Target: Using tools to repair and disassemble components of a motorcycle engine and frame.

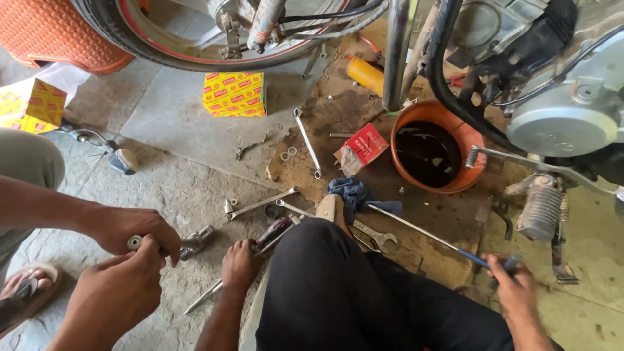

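My left hand (240, 263) is down on the stone floor, its fingers curled over a long metal tool with a dark red handle (274, 231). My right hand (515, 286) grips the blue handle of a long thin screwdriver (416, 229), whose shaft runs up and left toward a blue rag (350, 192). My knee in black trousers (338, 286) fills the space between my hands. At the left, another person's two hands (133, 244) hold a small metal part (195, 242).
An orange basin of dark oil (463, 140) stands under a motorcycle engine (565, 110). Several spanners (260, 203) lie on the floor, along with a red packet (361, 148), a yellow box (234, 93) and a yellow bottle (365, 73). The wheel (162, 55) is at the top left and a footpeg (539, 211) at the right.
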